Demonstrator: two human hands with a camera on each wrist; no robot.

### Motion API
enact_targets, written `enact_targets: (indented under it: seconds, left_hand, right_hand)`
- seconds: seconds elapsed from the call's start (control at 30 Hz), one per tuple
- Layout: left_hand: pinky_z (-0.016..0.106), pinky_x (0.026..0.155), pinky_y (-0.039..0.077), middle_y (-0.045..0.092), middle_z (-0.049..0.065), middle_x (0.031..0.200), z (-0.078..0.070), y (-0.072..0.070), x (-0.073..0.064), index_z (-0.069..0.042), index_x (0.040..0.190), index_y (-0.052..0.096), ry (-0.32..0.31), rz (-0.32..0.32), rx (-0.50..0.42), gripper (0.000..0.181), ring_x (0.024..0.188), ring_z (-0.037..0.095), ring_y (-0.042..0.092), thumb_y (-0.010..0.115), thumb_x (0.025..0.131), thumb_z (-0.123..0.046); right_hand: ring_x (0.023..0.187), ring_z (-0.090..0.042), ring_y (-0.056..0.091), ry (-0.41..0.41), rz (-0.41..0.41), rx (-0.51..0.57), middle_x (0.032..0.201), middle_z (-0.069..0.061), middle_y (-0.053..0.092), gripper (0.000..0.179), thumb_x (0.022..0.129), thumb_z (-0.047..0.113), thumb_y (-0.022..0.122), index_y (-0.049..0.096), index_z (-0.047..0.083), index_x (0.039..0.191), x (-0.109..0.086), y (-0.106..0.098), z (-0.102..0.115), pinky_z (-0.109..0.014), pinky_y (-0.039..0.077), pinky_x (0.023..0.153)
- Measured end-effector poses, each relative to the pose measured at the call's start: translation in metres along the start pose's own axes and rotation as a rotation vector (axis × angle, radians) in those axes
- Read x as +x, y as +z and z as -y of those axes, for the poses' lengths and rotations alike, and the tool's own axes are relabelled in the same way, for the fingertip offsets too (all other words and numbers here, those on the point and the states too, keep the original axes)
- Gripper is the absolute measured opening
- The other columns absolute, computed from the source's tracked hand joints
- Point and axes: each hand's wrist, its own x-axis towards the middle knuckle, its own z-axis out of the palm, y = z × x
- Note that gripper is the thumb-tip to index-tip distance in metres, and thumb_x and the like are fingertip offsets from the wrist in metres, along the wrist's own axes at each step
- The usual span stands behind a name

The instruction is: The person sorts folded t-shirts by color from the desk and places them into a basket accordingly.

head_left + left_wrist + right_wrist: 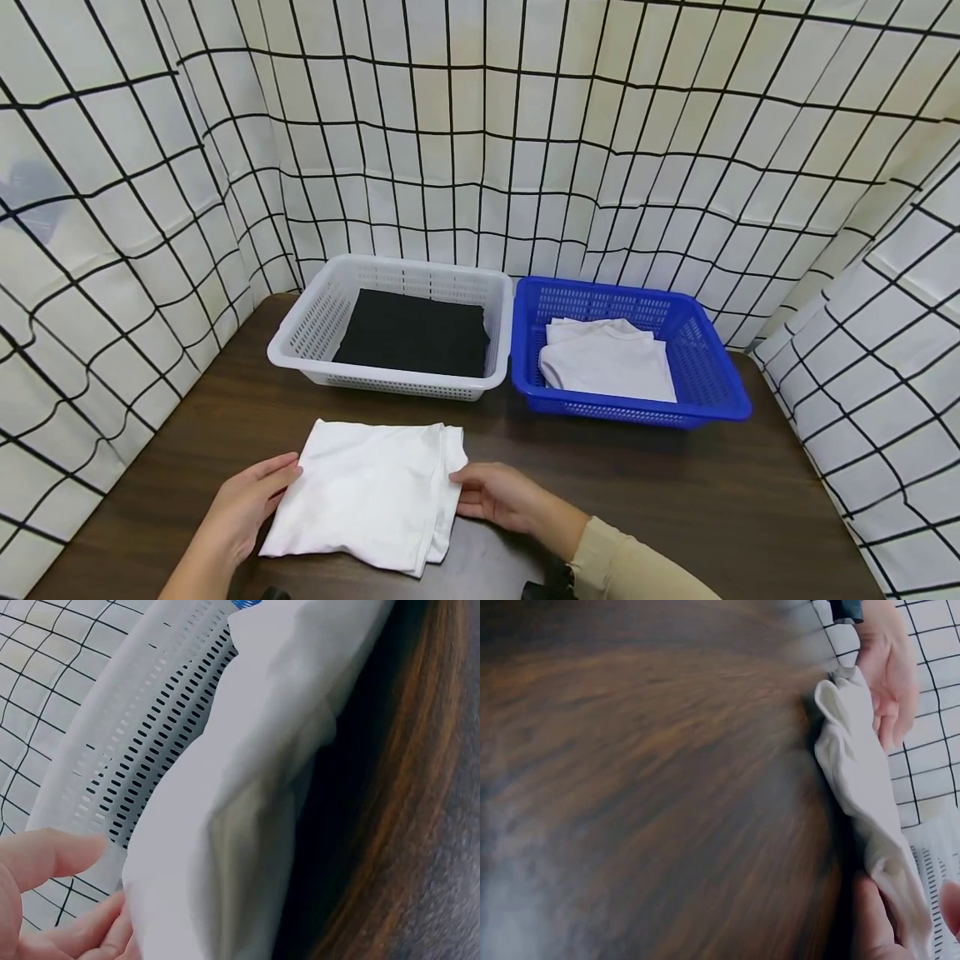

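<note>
A folded white garment [367, 492] lies on the brown table in front of me, with layered edges along its right side. My left hand [243, 504] is at its left edge; in the left wrist view the thumb [56, 855] stands apart from the cloth while the fingers [97, 934] touch its side. On the opposite edge, my right hand [498, 500] pinches the garment, thumb above and fingers below. From the right wrist view, the garment [862, 765] appears edge-on, with a finger [871, 919] under its near end.
Behind the garment stands a white plastic basket [405, 385] holding folded black cloth [416, 333]. Beside it on the right, a blue basket [630, 410] contains folded white cloth [611, 362]. White sheeting with a black grid [480, 150] encloses the table [675, 508] at the back and sides.
</note>
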Motion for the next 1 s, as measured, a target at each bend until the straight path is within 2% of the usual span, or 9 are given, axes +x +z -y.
enact_targets:
  seconds: [0.1, 0.3, 0.4, 0.5, 0.57, 0.67, 0.8, 0.9, 1.0]
  left_hand:
    - [0.010, 0.077, 0.053, 0.042, 0.024, 0.152, -0.001, 0.000, 0.002, 0.012, 0.148, 0.032, -0.008, 0.008, 0.012, 0.075, 0.089, -0.015, 0.054, 0.066, 0.096, -0.032]
    - [0.015, 0.079, 0.052, 0.044, 0.030, 0.147, -0.001, 0.007, 0.002, 0.014, 0.147, 0.032, 0.005, 0.036, 0.067, 0.074, 0.102, 0.001, 0.059, 0.064, 0.097, -0.030]
    - [0.024, 0.085, 0.053, 0.041, 0.033, 0.149, -0.002, 0.011, 0.000, 0.013, 0.146, 0.036, 0.016, 0.037, 0.135, 0.072, 0.114, 0.018, 0.060, 0.064, 0.097, -0.033]
    - [0.037, 0.093, 0.053, 0.042, 0.033, 0.148, -0.002, 0.014, -0.002, 0.012, 0.143, 0.041, 0.020, 0.028, 0.215, 0.071, 0.125, 0.037, 0.055, 0.064, 0.097, -0.037]
    - [0.042, 0.095, 0.051, 0.044, 0.033, 0.146, -0.001, 0.015, -0.003, 0.011, 0.142, 0.045, 0.017, 0.018, 0.244, 0.070, 0.128, 0.042, 0.052, 0.064, 0.096, -0.039]
    - [0.041, 0.093, 0.053, 0.053, 0.031, 0.138, 0.000, 0.015, -0.004, 0.011, 0.139, 0.048, 0.022, 0.007, 0.239, 0.068, 0.118, 0.034, 0.060, 0.066, 0.095, -0.037]
    - [0.031, 0.081, 0.057, 0.067, 0.018, 0.120, 0.002, 0.014, -0.005, 0.012, 0.136, 0.050, 0.013, -0.009, 0.189, 0.065, 0.098, 0.015, 0.067, 0.068, 0.094, -0.033]
    - [0.029, 0.077, 0.058, 0.069, 0.011, 0.115, 0.002, 0.014, -0.006, 0.012, 0.135, 0.051, 0.006, -0.016, 0.180, 0.064, 0.092, 0.011, 0.067, 0.070, 0.093, -0.032]
    - [0.031, 0.078, 0.059, 0.069, 0.012, 0.115, -0.001, 0.015, -0.006, 0.011, 0.133, 0.054, 0.014, -0.013, 0.198, 0.062, 0.092, 0.012, 0.067, 0.071, 0.092, -0.033]
  right_hand:
    - [0.096, -0.016, 0.067, -0.009, -0.008, -0.016, 0.098, -0.004, 0.070, 0.020, 0.095, 0.007, 0.057, 0.060, -0.001, 0.113, 0.004, 0.005, 0.000, -0.040, 0.055, 0.100]
    - [0.091, -0.013, 0.068, -0.008, -0.018, -0.064, 0.094, 0.000, 0.071, 0.022, 0.095, 0.007, 0.060, 0.060, -0.001, 0.115, 0.010, 0.011, -0.001, -0.038, 0.057, 0.095]
    - [0.089, -0.012, 0.068, -0.027, -0.031, -0.086, 0.093, 0.000, 0.072, 0.025, 0.096, 0.011, 0.061, 0.060, -0.002, 0.118, 0.012, 0.014, -0.003, -0.036, 0.059, 0.091]
    - [0.088, -0.011, 0.068, -0.049, -0.047, -0.109, 0.093, 0.000, 0.072, 0.029, 0.096, 0.010, 0.062, 0.059, -0.003, 0.121, 0.013, 0.016, -0.005, -0.035, 0.060, 0.087]
    - [0.087, -0.011, 0.068, -0.058, -0.061, -0.122, 0.094, 0.000, 0.072, 0.031, 0.095, 0.008, 0.062, 0.058, -0.004, 0.122, 0.012, 0.016, -0.007, -0.034, 0.060, 0.085]
    - [0.086, -0.011, 0.068, -0.061, -0.088, -0.130, 0.093, 0.000, 0.071, 0.031, 0.093, 0.006, 0.063, 0.058, -0.004, 0.123, 0.011, 0.016, -0.009, -0.033, 0.061, 0.083]
    - [0.087, -0.012, 0.068, -0.068, -0.102, -0.126, 0.095, -0.001, 0.072, 0.033, 0.093, 0.006, 0.064, 0.058, -0.004, 0.124, 0.011, 0.015, -0.010, -0.034, 0.061, 0.083]
    - [0.088, -0.012, 0.068, -0.073, -0.107, -0.124, 0.096, -0.001, 0.072, 0.034, 0.093, 0.006, 0.065, 0.057, -0.004, 0.124, 0.010, 0.013, -0.011, -0.034, 0.061, 0.083]
    - [0.087, -0.012, 0.068, -0.075, -0.115, -0.122, 0.095, -0.001, 0.072, 0.034, 0.093, 0.006, 0.065, 0.058, -0.004, 0.124, 0.008, 0.010, -0.010, -0.034, 0.061, 0.082]
